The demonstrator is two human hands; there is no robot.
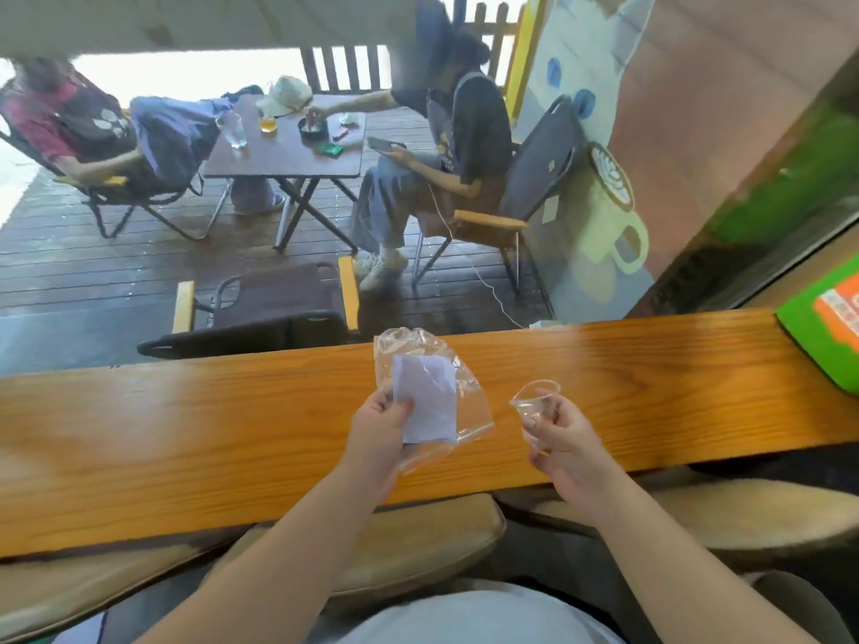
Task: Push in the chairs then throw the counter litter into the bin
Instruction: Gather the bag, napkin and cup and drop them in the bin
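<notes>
Nearest, padded chairs [418,541] are seen tucked under the wooden counter [186,434]. Above it, a clear bag with paper [432,397] is pinched in the left hand [379,429] and a crumpled clear cup [534,404] in the right hand [564,439]. Binning is judged left; no bin is seen.

L hand [379,422] w/ bag [469,402] (paper [425,402] inside), R hand [564,439] cup [534,402]

Left hand [382,427], right hand [564,441] — seemingly pinched

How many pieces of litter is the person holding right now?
3: a clear plastic bag and a white paper in the left hand, a crumpled clear cup in the right hand.
</notes>
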